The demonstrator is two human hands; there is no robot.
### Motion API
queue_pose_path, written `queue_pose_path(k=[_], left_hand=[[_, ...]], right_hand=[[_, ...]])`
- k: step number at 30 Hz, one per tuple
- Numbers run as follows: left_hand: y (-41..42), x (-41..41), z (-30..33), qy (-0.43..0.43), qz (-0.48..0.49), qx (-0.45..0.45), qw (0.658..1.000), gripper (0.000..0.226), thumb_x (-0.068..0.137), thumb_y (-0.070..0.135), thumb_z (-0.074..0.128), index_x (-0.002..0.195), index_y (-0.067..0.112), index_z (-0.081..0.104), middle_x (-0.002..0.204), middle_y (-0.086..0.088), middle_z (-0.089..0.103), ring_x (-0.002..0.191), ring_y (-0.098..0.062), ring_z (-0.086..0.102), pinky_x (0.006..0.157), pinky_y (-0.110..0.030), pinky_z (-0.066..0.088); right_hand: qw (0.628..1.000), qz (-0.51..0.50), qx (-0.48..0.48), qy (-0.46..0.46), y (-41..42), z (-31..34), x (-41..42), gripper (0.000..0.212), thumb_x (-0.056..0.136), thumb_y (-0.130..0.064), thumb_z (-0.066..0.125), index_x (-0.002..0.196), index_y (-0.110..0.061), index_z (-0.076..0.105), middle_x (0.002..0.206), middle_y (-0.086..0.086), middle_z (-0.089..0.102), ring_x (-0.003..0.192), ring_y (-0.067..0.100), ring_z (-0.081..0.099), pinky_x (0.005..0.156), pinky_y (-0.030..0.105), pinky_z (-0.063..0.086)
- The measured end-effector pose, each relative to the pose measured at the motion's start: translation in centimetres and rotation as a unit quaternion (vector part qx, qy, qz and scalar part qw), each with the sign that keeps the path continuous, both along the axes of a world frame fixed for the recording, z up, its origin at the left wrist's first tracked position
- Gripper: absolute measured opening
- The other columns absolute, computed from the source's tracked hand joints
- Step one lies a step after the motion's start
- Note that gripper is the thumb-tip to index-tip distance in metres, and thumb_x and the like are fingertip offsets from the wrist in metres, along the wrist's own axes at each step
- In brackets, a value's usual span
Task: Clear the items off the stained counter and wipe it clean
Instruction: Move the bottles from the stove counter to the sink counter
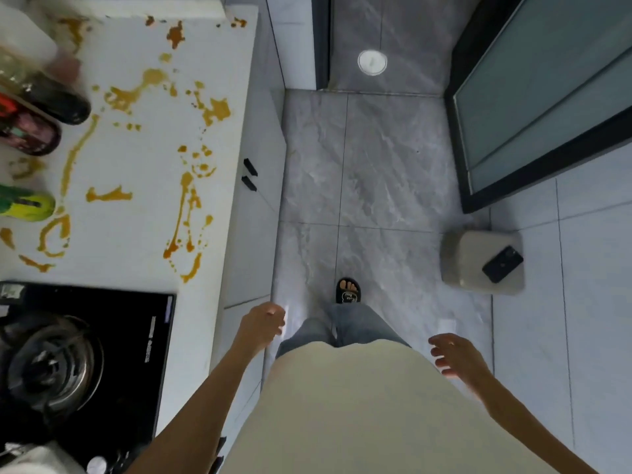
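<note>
The white counter [143, 230] on the left is smeared with orange-brown stains [186, 213] across most of its top. Along its left edge stand several bottles: a dark one [60, 100], a red-labelled one [29, 131] and a green and yellow one [27, 203], plus a blurred white container [24, 39]. My left hand [261, 323] hangs beside the counter's front edge, fingers loosely curled, holding nothing. My right hand [451, 357] is out over the floor, fingers spread and empty. Both hands are well away from the bottles.
A black gas hob [85, 354] with a burner sits at the counter's near end. White cabinet doors with black handles [249, 174] run below the counter. A beige stool [482, 261] carrying a dark phone [502, 264] stands on the grey tiled floor at right, near a dark-framed glass door [547, 97].
</note>
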State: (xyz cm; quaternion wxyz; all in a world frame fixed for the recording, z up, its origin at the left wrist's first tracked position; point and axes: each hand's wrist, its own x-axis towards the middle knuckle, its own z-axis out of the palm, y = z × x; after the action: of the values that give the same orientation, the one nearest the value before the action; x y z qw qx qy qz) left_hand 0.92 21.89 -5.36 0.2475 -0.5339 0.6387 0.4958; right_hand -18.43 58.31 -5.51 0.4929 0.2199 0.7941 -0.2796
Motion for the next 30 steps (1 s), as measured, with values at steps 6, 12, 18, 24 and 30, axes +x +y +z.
queue_pose_path(k=[6, 12, 18, 24, 30], left_hand=[[-1.4, -0.1, 0.0, -0.068, 0.036, 0.006, 0.997, 0.014, 0.103, 0.022, 0.061, 0.103, 0.012, 0.071, 0.096, -0.01, 0.078, 0.083, -0.023, 0.075, 0.064, -0.021, 0.052], [-3.2, -0.6, -0.4, -0.09, 0.104, 0.034, 0.99, 0.021, 0.106, 0.01, 0.055, 0.088, 0.007, 0.067, 0.057, 0.004, 0.072, 0.048, -0.007, 0.069, 0.042, -0.013, 0.045], [-7.4, -6.2, -0.5, -0.094, 0.16, 0.02, 0.982, 0.02, 0.102, 0.017, 0.057, 0.104, 0.006, 0.073, 0.081, -0.005, 0.074, 0.07, -0.021, 0.069, 0.075, -0.037, 0.06], [-13.3, -15.1, 1.2, -0.023, 0.068, -0.04, 0.997, 0.022, 0.104, 0.027, 0.054, 0.107, 0.016, 0.073, 0.101, -0.006, 0.077, 0.096, -0.027, 0.073, 0.09, -0.039, 0.059], [-17.7, -22.5, 2.0, 0.049, 0.093, -0.058, 0.993, 0.017, 0.102, 0.032, 0.055, 0.103, 0.024, 0.07, 0.104, 0.002, 0.076, 0.095, -0.019, 0.072, 0.091, -0.035, 0.058]], right_hand=[[0.99, 0.112, -0.048, 0.07, -9.6, 0.7, -10.0, 0.02, 0.104, -0.023, 0.056, 0.108, -0.009, 0.07, 0.095, 0.012, 0.072, 0.076, 0.024, 0.064, 0.067, 0.029, 0.052], [0.975, 0.174, -0.102, 0.092, -19.4, 0.5, -18.1, 0.019, 0.102, -0.028, 0.059, 0.106, -0.014, 0.07, 0.092, 0.008, 0.072, 0.077, 0.022, 0.066, 0.072, 0.034, 0.055], [0.966, 0.22, -0.108, 0.079, -25.9, 0.2, -23.3, 0.015, 0.102, -0.028, 0.061, 0.102, -0.017, 0.071, 0.089, 0.006, 0.073, 0.075, 0.02, 0.066, 0.07, 0.034, 0.053], [0.968, 0.232, -0.064, 0.07, -28.1, -0.1, -27.7, 0.016, 0.104, -0.024, 0.059, 0.104, -0.012, 0.069, 0.09, 0.01, 0.072, 0.073, 0.023, 0.065, 0.065, 0.032, 0.051], [0.968, 0.248, -0.01, 0.025, -28.8, -0.2, -33.3, 0.013, 0.104, -0.02, 0.06, 0.103, -0.009, 0.067, 0.085, 0.011, 0.068, 0.067, 0.022, 0.059, 0.058, 0.027, 0.044]])
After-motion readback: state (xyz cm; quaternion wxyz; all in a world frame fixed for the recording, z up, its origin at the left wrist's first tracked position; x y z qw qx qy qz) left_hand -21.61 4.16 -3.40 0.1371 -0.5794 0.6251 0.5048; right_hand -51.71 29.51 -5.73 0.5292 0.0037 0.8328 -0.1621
